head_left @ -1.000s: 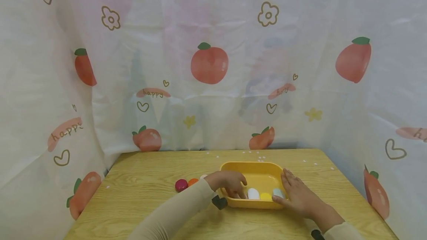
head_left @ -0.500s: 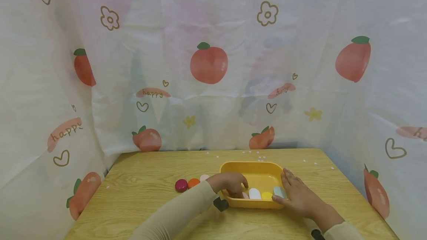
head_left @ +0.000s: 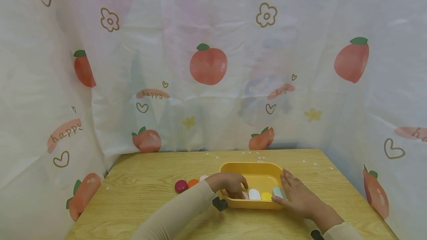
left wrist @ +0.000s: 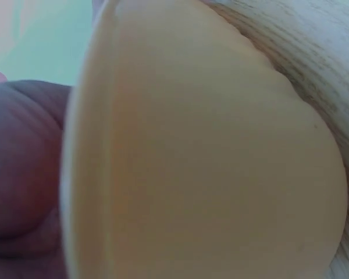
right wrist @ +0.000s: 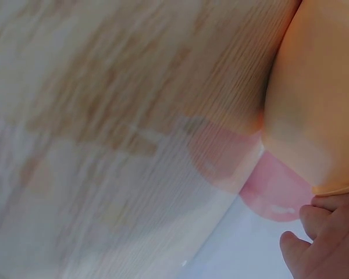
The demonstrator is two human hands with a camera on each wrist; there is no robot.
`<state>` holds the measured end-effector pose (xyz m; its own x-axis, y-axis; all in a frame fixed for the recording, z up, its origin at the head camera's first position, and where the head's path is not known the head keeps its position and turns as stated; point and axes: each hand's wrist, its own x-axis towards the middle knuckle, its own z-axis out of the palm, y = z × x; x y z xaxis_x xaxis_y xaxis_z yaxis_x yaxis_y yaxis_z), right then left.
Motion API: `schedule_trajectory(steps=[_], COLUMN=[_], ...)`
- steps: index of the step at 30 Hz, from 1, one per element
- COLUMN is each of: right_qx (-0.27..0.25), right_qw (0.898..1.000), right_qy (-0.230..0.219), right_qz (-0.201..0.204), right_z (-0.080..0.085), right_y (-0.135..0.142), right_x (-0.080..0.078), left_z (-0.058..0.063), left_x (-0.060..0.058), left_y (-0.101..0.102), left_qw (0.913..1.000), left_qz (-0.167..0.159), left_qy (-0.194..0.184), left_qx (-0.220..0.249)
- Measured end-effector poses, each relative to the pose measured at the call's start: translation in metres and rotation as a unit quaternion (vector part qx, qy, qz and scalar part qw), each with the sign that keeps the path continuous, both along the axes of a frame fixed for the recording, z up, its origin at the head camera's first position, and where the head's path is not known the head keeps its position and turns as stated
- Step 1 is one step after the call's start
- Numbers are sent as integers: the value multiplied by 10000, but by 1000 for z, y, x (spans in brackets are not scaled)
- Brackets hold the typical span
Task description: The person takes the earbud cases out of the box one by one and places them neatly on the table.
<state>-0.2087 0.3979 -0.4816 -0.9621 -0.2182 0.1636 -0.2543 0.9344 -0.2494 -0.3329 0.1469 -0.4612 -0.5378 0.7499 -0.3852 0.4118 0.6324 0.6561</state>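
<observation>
A yellow rectangular box (head_left: 253,166) stands on the table. My left hand (head_left: 231,183) reaches over its left rim, fingers bent down inside. At those fingertips, partly hidden, a pale pink rounded piece (head_left: 245,195) appears pinched. Beside it in the box lie a white rounded piece (head_left: 254,195), a yellow piece (head_left: 266,196) and a pale blue-green piece (head_left: 278,192). My right hand (head_left: 301,197) rests on the box's right side, fingers straight along the rim and thumb over the front corner. The left wrist view is filled by the box's outer wall (left wrist: 221,145).
Left of the box, on the wooden table (head_left: 143,192), lie a crimson round piece (head_left: 181,186), an orange one (head_left: 193,183) and a pale pink one (head_left: 203,177), partly behind my left sleeve (head_left: 180,210). A fruit-printed curtain (head_left: 207,121) surrounds the table. Several small white dots mark its surface.
The pale pink piece has come into sight beside my left fingertips, and the white piece sits very slightly further right. My right hand has stayed put.
</observation>
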Motion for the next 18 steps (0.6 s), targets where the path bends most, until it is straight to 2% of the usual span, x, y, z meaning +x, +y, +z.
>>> schedule_trajectory(steps=[5, 11, 18], right_qx=[-9, 28, 23], right_qw=[10000, 10000, 10000], right_qy=[-9, -16, -26], right_qz=[-18, -33, -22], right_z=[1, 1, 0], right_y=[-1, -1, 0], right_x=[0, 0, 0], left_z=[3, 8, 9], left_x=[-2, -5, -7], left_y=[-2, -5, -7], left_qw=[9998, 9968, 9927], left_qz=[48, 393, 515], left_qy=[-148, -469, -544], left_qx=[134, 506, 947])
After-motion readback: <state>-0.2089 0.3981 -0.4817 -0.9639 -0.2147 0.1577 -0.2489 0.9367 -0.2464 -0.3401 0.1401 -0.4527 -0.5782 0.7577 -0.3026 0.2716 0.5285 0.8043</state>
